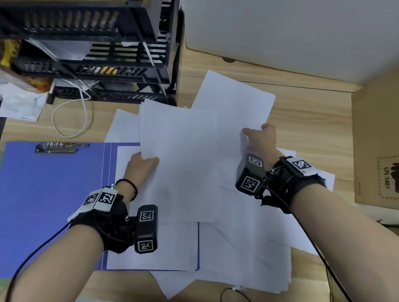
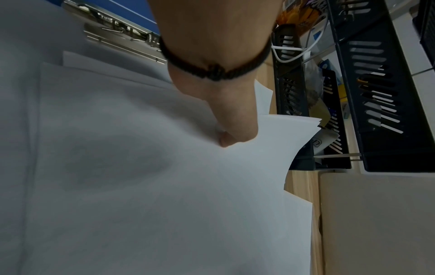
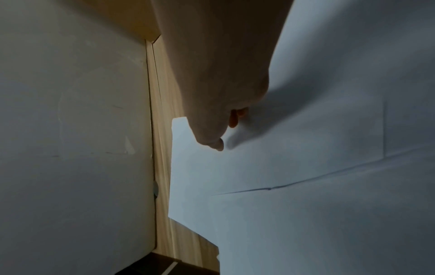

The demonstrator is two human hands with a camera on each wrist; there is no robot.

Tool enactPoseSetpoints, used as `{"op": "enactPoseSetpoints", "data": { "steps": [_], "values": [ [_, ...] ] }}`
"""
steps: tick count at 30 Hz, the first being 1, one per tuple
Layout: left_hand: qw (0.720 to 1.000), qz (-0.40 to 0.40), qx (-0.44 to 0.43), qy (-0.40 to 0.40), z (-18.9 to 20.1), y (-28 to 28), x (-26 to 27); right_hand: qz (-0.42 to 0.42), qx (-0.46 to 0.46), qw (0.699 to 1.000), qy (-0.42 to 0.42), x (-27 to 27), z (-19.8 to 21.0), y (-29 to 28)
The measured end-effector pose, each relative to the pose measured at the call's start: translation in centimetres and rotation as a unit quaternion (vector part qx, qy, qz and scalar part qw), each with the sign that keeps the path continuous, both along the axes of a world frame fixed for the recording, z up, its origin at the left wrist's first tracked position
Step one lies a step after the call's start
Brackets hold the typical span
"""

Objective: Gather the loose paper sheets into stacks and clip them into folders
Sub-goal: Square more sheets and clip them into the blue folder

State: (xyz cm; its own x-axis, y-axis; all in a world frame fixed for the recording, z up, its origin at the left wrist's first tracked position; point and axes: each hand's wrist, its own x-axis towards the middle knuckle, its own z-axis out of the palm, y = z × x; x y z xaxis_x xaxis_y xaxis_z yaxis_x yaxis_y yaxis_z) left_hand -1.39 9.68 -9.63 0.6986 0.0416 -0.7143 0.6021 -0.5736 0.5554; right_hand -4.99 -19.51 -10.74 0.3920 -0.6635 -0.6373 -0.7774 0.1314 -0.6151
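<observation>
Our left hand [image 1: 141, 168] pinches the near-left edge of a paper bundle [image 1: 181, 163] over the open blue folder [image 1: 46, 202]. Further out, our right hand [image 1: 263, 138] grips a sheet [image 1: 234, 99] on the desk [image 1: 312, 125], black trays [image 1: 120, 52] beyond.

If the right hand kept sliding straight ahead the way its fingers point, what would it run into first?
Probably the far edge of the loose paper sheets that the right hand pinches, then bare wooden desk, and beyond that the pale box standing at the back. Depth is hard to judge here.
</observation>
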Motion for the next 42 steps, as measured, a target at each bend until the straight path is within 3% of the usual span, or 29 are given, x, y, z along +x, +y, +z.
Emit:
{"op": "enactPoseSetpoints", "data": {
  "steps": [6,10,17,21,26,29,33,35,38,42],
  "values": [
    [1.000,0.008,-0.014,0.001,-0.1,0.1,-0.3,0.116,-0.163,0.980,0.011,0.5,-0.2,1.3],
    [1.000,0.016,-0.019,-0.005,-0.6,0.1,-0.2,0.234,-0.195,0.951,0.056,-0.1,-1.0,2.1],
    [0.999,0.024,-0.024,-0.010,-0.7,0.1,-0.1,0.267,-0.221,0.938,0.021,-0.8,-0.6,1.9],
    [0.999,0.018,-0.023,-0.015,-0.4,0.1,-0.2,0.167,-0.104,0.977,-0.077,-1.3,-0.3,2.6],
    [1.000,0.006,-0.017,-0.012,-0.1,0.1,-0.4,-0.011,0.071,0.994,-0.081,-1.9,-0.9,3.2],
    [1.000,-0.005,-0.018,-0.013,0.1,0.1,-0.8,0.002,0.105,0.992,-0.077,-2.2,-0.6,2.9],
    [0.999,-0.025,-0.022,-0.018,0.4,0.1,-1.4,0.065,0.047,0.996,-0.030,-3.4,0.4,1.7],
    [0.999,-0.037,-0.021,-0.025,0.6,0.1,-1.7,0.030,-0.028,0.999,-0.023,-4.5,1.6,0.4],
    [0.998,-0.061,-0.011,-0.033,0.9,0.1,-2.1,-0.048,-0.122,0.988,-0.080,-6.1,4.6,-2.1],
    [0.994,-0.097,0.009,-0.046,1.3,0.0,-2.6,-0.122,-0.146,0.966,-0.174,-6.9,9.1,-4.3]
  ]
}}
